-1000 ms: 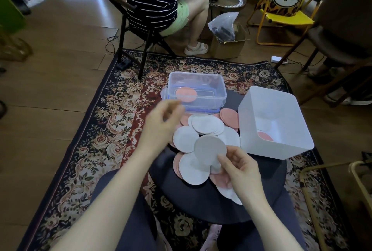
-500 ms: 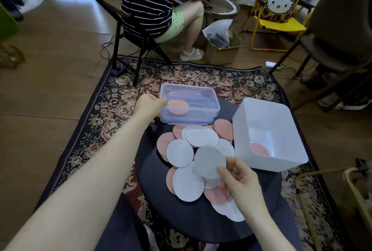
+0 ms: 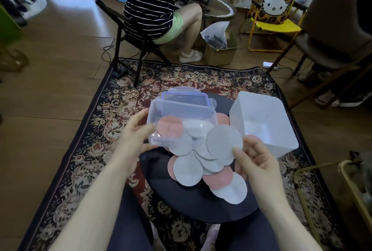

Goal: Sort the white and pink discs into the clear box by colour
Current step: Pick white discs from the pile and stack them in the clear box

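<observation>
Both hands are raised above the round dark table (image 3: 193, 208): the left hand (image 3: 133, 138) grips the left end of the clear box (image 3: 181, 120), lifted and tilted toward the camera, while the right hand (image 3: 255, 162) pinches a flat, matte white disc (image 3: 224, 143) by its lower edge just right of the box. Through the glossy transparent plastic, a pink disc (image 3: 170, 128) shows inside. Beneath lies an overlapping heap of white and pink discs (image 3: 203, 168), beside a white rectangular bin (image 3: 265, 122).

Clear box (image 3: 181, 118) and white disc (image 3: 224, 143) in hands
</observation>
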A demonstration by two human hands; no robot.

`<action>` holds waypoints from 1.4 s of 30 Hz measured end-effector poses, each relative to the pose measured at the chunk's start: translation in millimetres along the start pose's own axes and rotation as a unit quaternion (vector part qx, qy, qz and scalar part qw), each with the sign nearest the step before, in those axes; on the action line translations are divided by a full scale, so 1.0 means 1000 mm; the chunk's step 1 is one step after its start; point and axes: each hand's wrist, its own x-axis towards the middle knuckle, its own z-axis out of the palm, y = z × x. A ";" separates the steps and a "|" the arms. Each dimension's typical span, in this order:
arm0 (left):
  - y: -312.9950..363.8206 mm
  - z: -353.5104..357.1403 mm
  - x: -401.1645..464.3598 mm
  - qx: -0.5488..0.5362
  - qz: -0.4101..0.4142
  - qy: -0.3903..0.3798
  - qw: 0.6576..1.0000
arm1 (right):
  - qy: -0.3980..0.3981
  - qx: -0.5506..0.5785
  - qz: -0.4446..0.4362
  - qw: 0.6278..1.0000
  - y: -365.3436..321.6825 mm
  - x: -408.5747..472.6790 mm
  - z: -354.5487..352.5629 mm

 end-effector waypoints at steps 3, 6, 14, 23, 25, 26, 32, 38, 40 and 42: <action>-0.013 0.000 -0.027 -0.023 -0.011 -0.009 1.000 | 0.008 -0.024 -0.047 0.999 -0.009 0.002 -0.004; -0.026 0.007 -0.048 -0.039 -0.017 -0.007 0.999 | -0.002 -0.145 -0.113 0.983 -0.017 0.007 -0.008; -0.043 0.034 -0.085 -0.107 0.011 0.022 0.994 | -0.067 -0.583 -0.149 0.796 -0.023 -0.001 -0.001; -0.046 0.034 -0.098 -0.137 0.000 0.034 0.990 | -0.070 -0.666 -0.104 0.735 -0.020 -0.008 0.012; -0.045 0.034 -0.100 -0.142 -0.005 0.031 0.989 | -0.043 -0.640 -0.138 0.755 -0.018 -0.012 0.009; -0.045 0.035 -0.102 -0.144 -0.008 0.028 0.989 | -0.027 -0.622 -0.161 0.766 -0.016 -0.015 0.005; -0.061 0.061 -0.119 -0.156 -0.022 0.004 0.988 | 0.096 -0.370 -0.219 0.898 -0.001 -0.049 -0.043; -0.090 0.104 -0.138 -0.129 -0.034 -0.064 0.989 | 0.155 -0.170 0.045 0.972 0.025 -0.081 -0.099; -0.097 0.113 -0.138 -0.083 -0.034 -0.088 0.992 | 0.173 -0.157 0.076 0.969 0.029 -0.084 -0.118; -0.106 0.115 -0.133 0.046 0.050 -0.114 0.991 | 0.194 -0.144 0.092 0.966 0.029 -0.083 -0.133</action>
